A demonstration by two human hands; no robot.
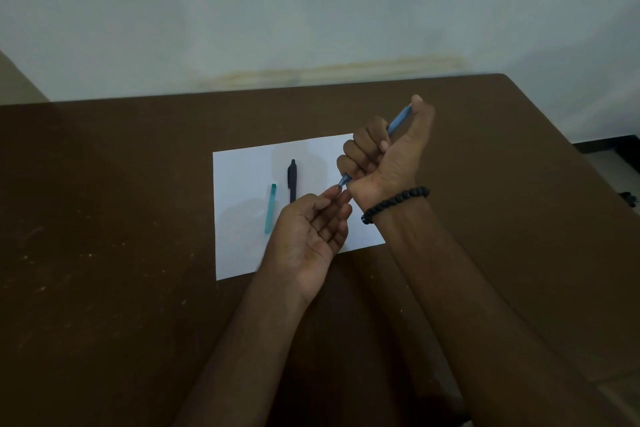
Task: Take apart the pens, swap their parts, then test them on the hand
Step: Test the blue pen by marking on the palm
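My right hand (384,149) is closed in a fist around a blue pen (398,121), thumb on its top end. The pen's tip sticks out below the fist and touches the fingertips of my left hand (311,232), which is palm up with fingers spread and holds nothing. A black pen (292,180) lies upright on the white paper sheet (242,170). To its left on the same sheet lies a teal pen part (270,208).
The paper rests on a brown table (104,218) that reaches a pale wall (311,10) at the back. A black bead bracelet (394,203) circles my right wrist. The table's right edge runs diagonally at the far right.
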